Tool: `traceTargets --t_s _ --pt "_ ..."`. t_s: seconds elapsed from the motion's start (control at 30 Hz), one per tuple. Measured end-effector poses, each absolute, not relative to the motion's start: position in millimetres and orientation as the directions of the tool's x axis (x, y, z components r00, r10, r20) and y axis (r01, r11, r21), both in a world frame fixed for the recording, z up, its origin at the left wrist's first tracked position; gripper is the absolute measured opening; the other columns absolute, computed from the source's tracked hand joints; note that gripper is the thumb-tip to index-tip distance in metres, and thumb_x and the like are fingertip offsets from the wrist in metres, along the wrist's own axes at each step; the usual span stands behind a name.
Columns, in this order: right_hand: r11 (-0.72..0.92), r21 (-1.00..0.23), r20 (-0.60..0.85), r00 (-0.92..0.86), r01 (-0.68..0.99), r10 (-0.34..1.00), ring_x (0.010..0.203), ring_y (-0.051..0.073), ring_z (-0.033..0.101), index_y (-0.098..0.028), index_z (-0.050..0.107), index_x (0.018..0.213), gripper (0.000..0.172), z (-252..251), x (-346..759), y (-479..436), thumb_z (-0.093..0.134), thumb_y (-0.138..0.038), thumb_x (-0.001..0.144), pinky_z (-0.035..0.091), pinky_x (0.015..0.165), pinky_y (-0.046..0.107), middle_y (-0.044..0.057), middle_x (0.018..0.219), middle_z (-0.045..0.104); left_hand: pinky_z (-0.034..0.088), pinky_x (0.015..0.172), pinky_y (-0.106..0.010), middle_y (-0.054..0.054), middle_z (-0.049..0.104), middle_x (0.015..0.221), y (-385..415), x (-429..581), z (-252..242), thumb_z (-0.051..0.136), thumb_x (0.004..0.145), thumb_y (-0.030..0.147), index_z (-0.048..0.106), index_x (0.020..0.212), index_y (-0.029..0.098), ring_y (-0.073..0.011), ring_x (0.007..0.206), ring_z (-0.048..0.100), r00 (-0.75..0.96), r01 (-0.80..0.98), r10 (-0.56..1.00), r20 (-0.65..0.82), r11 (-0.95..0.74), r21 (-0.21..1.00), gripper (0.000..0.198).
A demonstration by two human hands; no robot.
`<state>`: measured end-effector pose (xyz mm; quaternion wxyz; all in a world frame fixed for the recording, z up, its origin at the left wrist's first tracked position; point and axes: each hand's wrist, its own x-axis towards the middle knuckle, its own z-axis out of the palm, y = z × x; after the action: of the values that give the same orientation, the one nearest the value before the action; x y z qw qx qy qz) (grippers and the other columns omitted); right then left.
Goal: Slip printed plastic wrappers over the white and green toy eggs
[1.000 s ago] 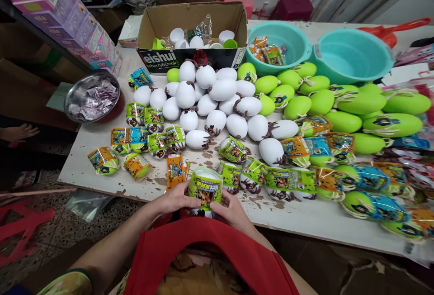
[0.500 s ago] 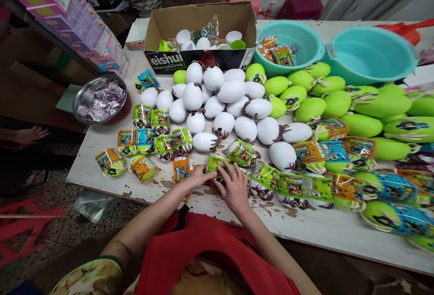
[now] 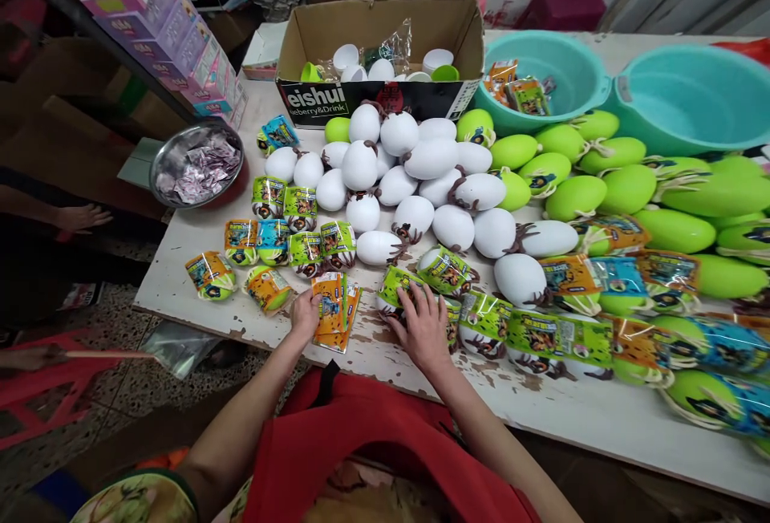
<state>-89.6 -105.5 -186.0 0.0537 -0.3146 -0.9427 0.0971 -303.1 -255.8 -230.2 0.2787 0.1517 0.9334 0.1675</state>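
My left hand (image 3: 305, 316) has its fingers closed at the left edge of a small pile of flat orange packets (image 3: 330, 308) near the table's front edge. A bit of green shows among those packets. My right hand (image 3: 423, 329) lies curved over a white egg with a green printed packet (image 3: 397, 282) on it, fingers on top and thumb at its near side. Another egg with a green packet (image 3: 446, 270) lies just beyond my right fingers. More green-labelled eggs (image 3: 484, 318) sit to the right of that hand, with brown claw-like parts underneath.
White eggs (image 3: 431, 158) and green eggs (image 3: 576, 198) crowd the table. Behind them stand a cardboard box (image 3: 373, 102) and two turquoise basins (image 3: 577, 66) (image 3: 691, 98). A metal bowl (image 3: 160, 186) of sachets is at the left, near another person's hand (image 3: 81, 218).
My left hand has left the green-wrapped egg and moved left to the orange packets. My right hand stays at the egg. The view has shifted slightly.
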Motion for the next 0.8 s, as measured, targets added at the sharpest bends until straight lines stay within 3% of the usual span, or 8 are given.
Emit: traceTargets --t_s 0.17,0.3,0.37,0.43,0.5,0.57,0.67,0.8 --pt "0.78 -0.28 0.1 -0.791 0.56 0.603 0.135 0.035 0.029 -0.016 0.05 0.133 0.051 -183.6 -93.8 -109.0 0.057 -0.041 0.089 0.021 0.11 0.057 0.016 0.142 0.043 0.035 0.064 -0.026 -0.006 0.063 0.071 -276.7 -313.8 -219.8 0.049 0.085 0.022 0.064 0.084 0.017 -0.0203 0.072 0.056 -0.777 0.255 0.445 -0.446 0.869 0.424 0.016" --pt "0.707 -0.535 0.18 -0.756 0.462 0.629 0.131 0.032 0.038 -0.02 0.057 0.127 0.04 -162.8 -101.8 -123.0 0.056 -0.036 0.09 0.028 0.108 0.053 0.015 0.133 0.052 0.035 0.064 -0.026 -0.004 0.059 0.067 -287.3 -317.8 -198.1 0.045 0.088 0.03 0.06 0.078 0.018 -0.0193 0.068 0.053 -0.76 0.284 0.492 -0.425 0.839 0.464 0.022" --pt "0.52 -0.755 0.092 -0.72 0.4 0.687 0.119 0.029 0.049 -0.021 0.057 0.127 0.043 -151.5 -113.0 -135.5 0.058 -0.039 0.088 0.039 0.102 0.047 0.015 0.126 0.056 0.036 0.065 -0.026 -0.003 0.06 0.068 -287.8 -316.2 -181.3 0.043 0.089 0.035 0.058 0.075 0.019 -0.0181 0.069 0.053 -0.739 0.301 0.53 -0.416 0.812 0.5 0.026" --pt "0.177 -0.922 -0.135 -0.713 0.346 0.688 0.104 0.026 0.058 -0.019 0.056 0.127 0.052 -144.8 -128.2 -149.0 0.063 -0.046 0.083 0.048 0.09 0.042 0.014 0.12 0.06 0.038 0.067 -0.024 -0.002 0.061 0.072 -284.7 -311.9 -163.2 0.041 0.089 0.038 0.059 0.076 0.019 -0.0169 0.071 0.054 -0.691 0.32 0.6 -0.402 0.753 0.574 0.029" --pt "-0.173 -0.934 -0.353 -0.749 0.311 0.56 0.09 0.023 0.063 -0.018 0.064 0.115 0.053 -143.6 -142.9 -159.8 0.065 -0.055 0.077 0.052 0.081 0.038 0.01 0.107 0.066 0.038 0.066 -0.024 -0.001 0.062 0.073 -278.3 -305.2 -147.3 0.04 0.089 0.041 0.06 0.078 0.019 -0.0163 0.07 0.054 -0.628 0.323 0.682 -0.376 0.668 0.67 0.031" --pt "-0.341 -0.89 -0.442 -0.762 0.304 0.473 0.076 0.02 0.063 -0.016 0.07 0.09 0.046 -146.2 -151.8 -164.0 0.065 -0.06 0.073 0.052 0.072 0.034 0.005 0.085 0.069 0.038 0.062 -0.024 0.0 0.059 0.066 -269.5 -297.5 -136.0 0.042 0.087 0.042 0.06 0.075 0.019 -0.0159 0.065 0.052 -0.571 0.304 0.739 -0.358 0.595 0.744 0.032" --pt "-0.325 -0.886 -0.463 -0.664 0.331 0.587 0.056 0.014 0.054 -0.016 0.061 0.061 0.042 -150.9 -149.6 -154.1 0.069 -0.057 0.067 0.047 0.057 0.027 0.0 0.058 0.06 0.037 0.058 -0.024 0.001 0.055 0.06 -253.3 -287.5 -128.3 0.045 0.084 0.046 0.06 0.068 0.019 -0.0156 0.059 0.049 -0.563 0.252 0.747 -0.355 0.564 0.787 0.035" --pt "-0.216 -0.887 -0.417 -0.504 0.409 0.756 0.052 0.013 0.049 -0.017 0.057 0.056 0.029 -145.2 -124.9 -119.9 0.07 -0.042 0.066 0.039 0.049 0.023 -0.002 0.053 0.056 0.041 0.062 -0.025 0.001 0.06 0.062 -226.2 -278.1 -125.0 0.051 0.079 0.049 0.067 0.074 0.019 -0.0182 0.065 0.053 -0.565 0.187 0.741 -0.363 0.544 0.818 0.034"
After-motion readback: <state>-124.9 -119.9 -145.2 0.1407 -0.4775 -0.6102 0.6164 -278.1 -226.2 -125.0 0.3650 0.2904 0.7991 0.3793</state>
